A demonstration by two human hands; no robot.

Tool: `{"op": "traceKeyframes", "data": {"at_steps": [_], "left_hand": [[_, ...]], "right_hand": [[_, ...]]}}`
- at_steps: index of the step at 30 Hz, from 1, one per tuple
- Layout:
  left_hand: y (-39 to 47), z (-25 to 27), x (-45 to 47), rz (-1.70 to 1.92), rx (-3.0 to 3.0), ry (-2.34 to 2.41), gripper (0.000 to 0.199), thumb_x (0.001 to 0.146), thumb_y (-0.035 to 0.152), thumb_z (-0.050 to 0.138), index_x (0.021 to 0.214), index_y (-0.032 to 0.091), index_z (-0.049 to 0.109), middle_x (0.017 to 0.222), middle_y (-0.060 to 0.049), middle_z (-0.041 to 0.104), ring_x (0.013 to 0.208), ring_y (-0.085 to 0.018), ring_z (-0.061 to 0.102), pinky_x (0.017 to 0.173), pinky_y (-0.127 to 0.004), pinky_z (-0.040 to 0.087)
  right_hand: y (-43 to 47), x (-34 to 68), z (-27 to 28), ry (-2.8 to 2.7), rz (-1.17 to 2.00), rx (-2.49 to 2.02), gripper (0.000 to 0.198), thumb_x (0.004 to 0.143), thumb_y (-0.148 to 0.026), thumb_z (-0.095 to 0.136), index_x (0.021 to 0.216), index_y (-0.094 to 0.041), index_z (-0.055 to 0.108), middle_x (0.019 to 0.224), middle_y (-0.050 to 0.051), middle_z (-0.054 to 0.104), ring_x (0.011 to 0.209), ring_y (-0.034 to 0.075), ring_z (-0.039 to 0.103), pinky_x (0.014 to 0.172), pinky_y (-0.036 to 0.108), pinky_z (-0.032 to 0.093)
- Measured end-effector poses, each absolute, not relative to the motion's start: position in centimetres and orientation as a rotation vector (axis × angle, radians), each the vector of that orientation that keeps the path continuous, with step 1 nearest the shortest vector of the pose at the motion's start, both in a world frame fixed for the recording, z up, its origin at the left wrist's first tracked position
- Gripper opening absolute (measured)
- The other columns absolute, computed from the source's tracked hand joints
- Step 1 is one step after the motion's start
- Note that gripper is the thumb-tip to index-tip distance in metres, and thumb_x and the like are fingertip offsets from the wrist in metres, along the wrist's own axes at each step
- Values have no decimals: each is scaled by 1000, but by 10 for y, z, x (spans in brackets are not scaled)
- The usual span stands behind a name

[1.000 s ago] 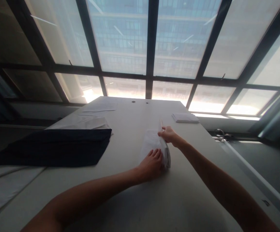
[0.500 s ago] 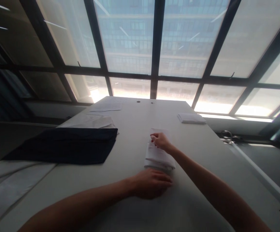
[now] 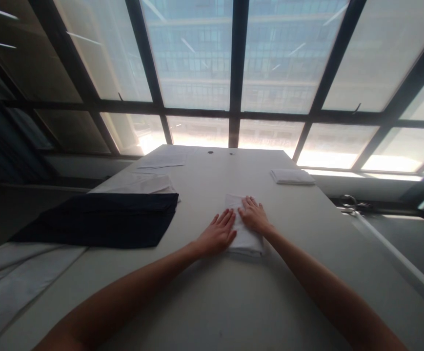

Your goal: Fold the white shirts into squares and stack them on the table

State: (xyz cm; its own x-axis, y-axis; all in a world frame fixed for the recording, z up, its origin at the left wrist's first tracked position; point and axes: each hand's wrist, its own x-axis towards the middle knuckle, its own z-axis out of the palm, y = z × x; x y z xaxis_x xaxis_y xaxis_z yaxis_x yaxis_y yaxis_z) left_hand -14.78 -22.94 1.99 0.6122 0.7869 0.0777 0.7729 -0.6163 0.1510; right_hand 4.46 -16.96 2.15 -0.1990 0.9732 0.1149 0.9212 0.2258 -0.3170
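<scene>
A white cloth (image 3: 247,242), folded into a narrow bundle, lies flat on the white table (image 3: 197,297) in front of me. My left hand (image 3: 217,234) rests on its left edge with the fingers stretched out. On the cloth's upper right part lies my right hand (image 3: 253,214), palm down and fingers extended. The two hands are close together but apart, and part of the cloth is hidden under them.
Left of my hands lies a dark navy folded cloth (image 3: 102,219), partly over white fabric (image 3: 17,273). Behind it are more white cloths (image 3: 146,184) and paper-like sheets (image 3: 164,158). Another folded white cloth (image 3: 292,176) sits at the far right. A white pole (image 3: 391,248) runs beside the table's right edge.
My left hand has moved up from the table below the cloth onto its left side. My right hand has gone from pinched fingers to lying flat, slightly further right.
</scene>
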Motion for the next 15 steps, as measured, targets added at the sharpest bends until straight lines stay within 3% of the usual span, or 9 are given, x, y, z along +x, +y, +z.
{"op": "traceKeyframes", "data": {"at_steps": [7,12,15], "left_hand": [[-231,20,-150,164,2738,1317,64,105,44,18,158,9,15,166,-15,5,153,-25,0,122,-47,11],[-202,40,-139,44,2756,1232,65,104,49,25,157,12,22,163,-18,19,152,-26,12,121,-52,8],[-164,45,-123,55,2783,1183,57,106,44,21,155,16,27,162,-16,24,151,-25,17,119,-55,12]], "right_hand": [[-122,63,19,-2175,386,-1833,59,103,-42,29,150,-8,40,161,17,27,151,28,15,119,50,14],[-116,72,13,-2033,304,-1743,53,102,-33,31,145,-7,47,158,17,36,147,24,27,119,41,19],[-128,71,19,-1860,127,-1661,49,98,-23,32,140,-7,53,153,17,44,144,21,33,118,38,24]]}}
